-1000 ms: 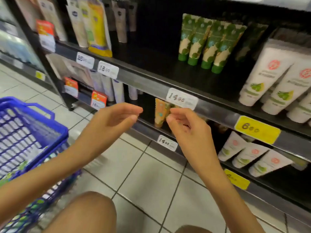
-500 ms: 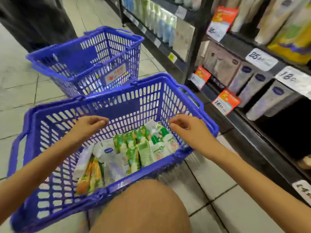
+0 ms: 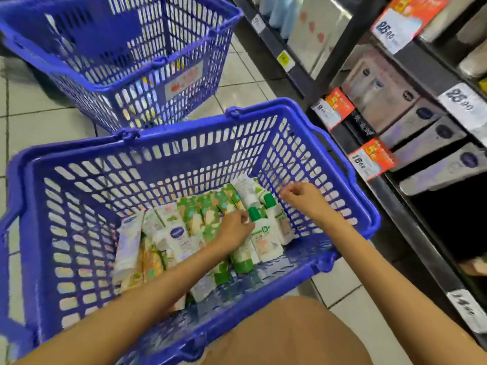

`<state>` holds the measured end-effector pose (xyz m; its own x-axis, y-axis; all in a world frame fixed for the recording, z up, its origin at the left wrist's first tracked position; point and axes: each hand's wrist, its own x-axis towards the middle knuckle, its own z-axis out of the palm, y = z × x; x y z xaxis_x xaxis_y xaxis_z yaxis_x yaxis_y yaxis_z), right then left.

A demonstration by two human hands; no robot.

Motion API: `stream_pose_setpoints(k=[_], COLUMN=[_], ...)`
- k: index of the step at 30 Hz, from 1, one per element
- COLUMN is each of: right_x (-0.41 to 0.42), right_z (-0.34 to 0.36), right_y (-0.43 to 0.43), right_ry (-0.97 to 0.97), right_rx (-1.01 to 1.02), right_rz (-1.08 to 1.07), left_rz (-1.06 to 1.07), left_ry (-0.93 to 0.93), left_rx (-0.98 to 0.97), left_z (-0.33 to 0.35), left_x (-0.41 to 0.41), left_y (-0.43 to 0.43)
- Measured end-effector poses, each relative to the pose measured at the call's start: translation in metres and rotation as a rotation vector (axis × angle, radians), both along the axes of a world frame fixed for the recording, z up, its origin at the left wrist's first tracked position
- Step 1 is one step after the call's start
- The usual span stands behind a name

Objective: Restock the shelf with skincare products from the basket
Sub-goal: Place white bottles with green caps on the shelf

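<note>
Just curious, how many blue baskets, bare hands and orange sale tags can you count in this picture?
Blue plastic slatted baskets: 2
Bare hands: 2, the left hand and the right hand
Orange paper sale tags: 3
Total: 7

Nothing fancy worn here: both forearms (image 3: 158, 285) are seen bare up to the frame edge, left hand (image 3: 233, 229) and right hand (image 3: 303, 198) bare too, bare knee (image 3: 290, 333) shown.
</note>
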<state>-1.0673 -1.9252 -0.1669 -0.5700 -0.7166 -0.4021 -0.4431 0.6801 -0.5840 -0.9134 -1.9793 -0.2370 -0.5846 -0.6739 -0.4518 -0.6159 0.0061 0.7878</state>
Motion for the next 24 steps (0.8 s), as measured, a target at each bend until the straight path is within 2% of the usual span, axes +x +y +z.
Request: stream_pose_setpoints(k=[4, 7, 10, 13, 16, 20, 24], right_x=[-0.006, -0.013, -0.015, -0.015, -0.012, 0.003, 0.016], right_z=[-0.008, -0.016, -0.023, -0.034, -0.049, -0.073, -0.081], right_y=[0.004, 0.000, -0.008, -0.020, -0.035, -0.045, -0.040], right_ry=[-0.027, -0.060, -0.120, -0.084, -0.053, 0.138, 0.088], right_rx=[0.111, 0.377, 0.617, 0.712, 0.724, 0.789, 0.814], right_rz=[-0.003, 0.090, 0.113, 0.191, 0.233, 0.253, 0.212], left_rz=[0.113, 0.117, 0.085, 0.121, 0.196, 0.365, 0.478], left_ry=[-0.091, -0.172, -0.153, -0.014, 0.114, 0.177, 0.240], left_rx=[0.033, -0.022, -0.060, -0.081, 0.010, 0.279, 0.457], left_z=[-0.014, -0.020, -0.024, -0.021, -0.019, -0.019, -0.026], left_x=[-0.040, -0.049, -0.045, -0.040, -0.035, -0.014, 0.003], left_y=[0.026, 0.032, 0.033, 0.033, 0.018, -0.016, -0.031])
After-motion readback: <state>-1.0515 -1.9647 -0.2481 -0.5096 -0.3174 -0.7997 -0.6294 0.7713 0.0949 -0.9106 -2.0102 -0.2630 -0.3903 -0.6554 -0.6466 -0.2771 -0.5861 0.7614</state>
